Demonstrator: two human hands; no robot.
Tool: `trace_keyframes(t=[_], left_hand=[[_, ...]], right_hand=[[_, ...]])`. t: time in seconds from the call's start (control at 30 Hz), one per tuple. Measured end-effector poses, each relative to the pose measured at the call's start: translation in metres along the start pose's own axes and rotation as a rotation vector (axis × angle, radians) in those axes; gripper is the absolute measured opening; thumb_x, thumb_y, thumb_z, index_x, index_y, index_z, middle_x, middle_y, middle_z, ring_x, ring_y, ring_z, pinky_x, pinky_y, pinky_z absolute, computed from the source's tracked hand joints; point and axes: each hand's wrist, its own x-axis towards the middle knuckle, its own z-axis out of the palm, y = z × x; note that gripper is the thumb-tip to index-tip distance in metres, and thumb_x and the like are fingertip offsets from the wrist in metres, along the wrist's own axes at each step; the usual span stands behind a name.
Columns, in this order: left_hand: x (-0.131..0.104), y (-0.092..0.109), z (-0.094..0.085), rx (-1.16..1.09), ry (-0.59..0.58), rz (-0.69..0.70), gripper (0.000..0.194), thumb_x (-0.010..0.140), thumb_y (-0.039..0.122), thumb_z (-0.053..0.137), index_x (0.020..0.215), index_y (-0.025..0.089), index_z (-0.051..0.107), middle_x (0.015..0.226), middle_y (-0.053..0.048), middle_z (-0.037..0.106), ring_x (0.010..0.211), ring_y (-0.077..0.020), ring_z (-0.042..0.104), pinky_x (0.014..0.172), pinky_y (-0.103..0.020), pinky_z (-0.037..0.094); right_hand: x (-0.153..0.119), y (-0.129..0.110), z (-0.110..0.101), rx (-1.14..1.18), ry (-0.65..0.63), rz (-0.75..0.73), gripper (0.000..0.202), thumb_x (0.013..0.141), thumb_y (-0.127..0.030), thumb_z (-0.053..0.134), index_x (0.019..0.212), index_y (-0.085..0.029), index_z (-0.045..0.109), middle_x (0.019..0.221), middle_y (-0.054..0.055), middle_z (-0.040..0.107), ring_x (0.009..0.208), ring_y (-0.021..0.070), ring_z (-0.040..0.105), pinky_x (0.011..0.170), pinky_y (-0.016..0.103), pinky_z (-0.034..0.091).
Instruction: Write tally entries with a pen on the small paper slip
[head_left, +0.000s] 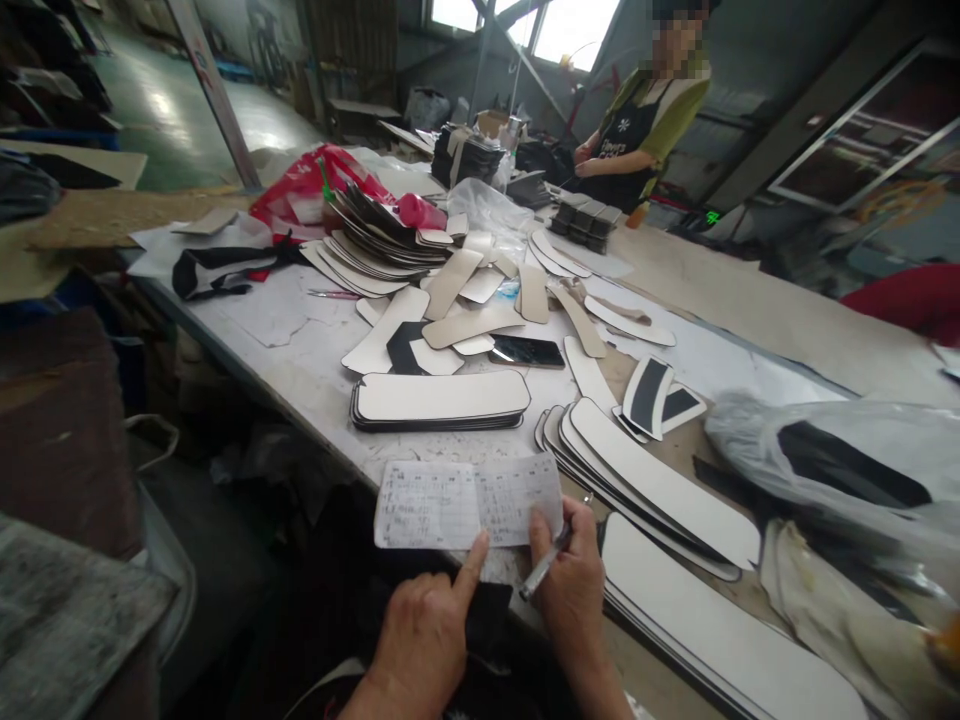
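A small paper slip (pixel 465 502) with printed grids and handwriting lies at the table's near edge. My left hand (pixel 427 630) points its forefinger up at the slip's lower edge and holds nothing. My right hand (pixel 570 585) pins the slip's right corner with the thumb and grips a silver pen (pixel 544 572). Just behind the slip sits a neat stack of long white-faced, black-edged pieces (pixel 441 398). More long white pieces (pixel 660 490) fan out to the right of my right hand.
A black phone (pixel 526 351) lies among scattered beige and white cut pieces (pixel 480 300). A red plastic bag (pixel 315 185) and dark stacks (pixel 585 222) sit farther back. A person in a dark apron (pixel 637 140) stands at the far end. Clear plastic bags (pixel 840 470) lie at right.
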Motion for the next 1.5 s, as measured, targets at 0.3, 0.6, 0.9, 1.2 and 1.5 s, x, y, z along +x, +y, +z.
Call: trace_keyframes(t=[0.3, 0.6, 0.9, 1.2, 1.5], left_hand=[[-0.001, 0.005, -0.007, -0.048, -0.118, -0.047, 0.083, 0.071, -0.006, 0.035, 0.144, 0.023, 0.011, 0.081, -0.006, 0.064, 0.080, -0.0249, 0.061, 0.077, -0.045, 0.052], [0.000, 0.004, -0.008, -0.017, -0.092, -0.047, 0.080, 0.074, -0.004, 0.037, 0.144, 0.025, 0.011, 0.079, -0.006, 0.063, 0.077, -0.0248, 0.061, 0.074, -0.045, 0.053], [-0.001, 0.004, -0.006, -0.003, -0.111, -0.057, 0.081, 0.074, -0.005, 0.035, 0.144, 0.027, 0.008, 0.079, -0.005, 0.062, 0.077, -0.0243, 0.061, 0.074, -0.044, 0.052], [-0.003, -0.001, 0.007, 0.029, 0.017, -0.024, 0.083, 0.074, -0.003, 0.040, 0.145, 0.029, 0.011, 0.073, -0.002, 0.061, 0.070, -0.0211, 0.060, 0.068, -0.038, 0.051], [-0.005, -0.005, 0.016, 0.074, 0.146, 0.016, 0.080, 0.079, 0.002, 0.044, 0.146, 0.029, 0.009, 0.066, 0.001, 0.057, 0.063, -0.0180, 0.058, 0.060, -0.031, 0.046]], right_hand=[[0.000, -0.004, -0.011, 0.073, 0.024, -0.003, 0.036, 0.082, -0.051, 0.055, 0.099, -0.020, 0.052, 0.085, 0.005, 0.060, 0.072, 0.0196, 0.058, 0.064, 0.031, 0.048], [0.007, -0.017, -0.030, 0.086, 0.183, -0.176, 0.027, 0.087, -0.039, 0.055, 0.107, -0.021, 0.053, 0.108, 0.009, 0.059, 0.086, 0.0194, 0.058, 0.072, 0.034, 0.047], [0.014, -0.034, -0.051, 0.236, 0.108, -0.341, 0.035, 0.096, -0.041, 0.040, 0.123, -0.021, 0.046, 0.092, 0.005, 0.065, 0.074, 0.0172, 0.062, 0.070, 0.036, 0.049], [0.026, -0.032, -0.052, 0.214, -0.109, -0.279, 0.035, 0.097, -0.044, 0.037, 0.109, -0.023, 0.062, 0.082, 0.003, 0.062, 0.076, 0.0159, 0.061, 0.071, 0.031, 0.049], [0.035, -0.026, -0.051, 0.312, -0.095, -0.036, 0.034, 0.090, -0.050, 0.050, 0.098, -0.018, 0.057, 0.073, 0.002, 0.064, 0.070, 0.0186, 0.064, 0.068, 0.034, 0.050]])
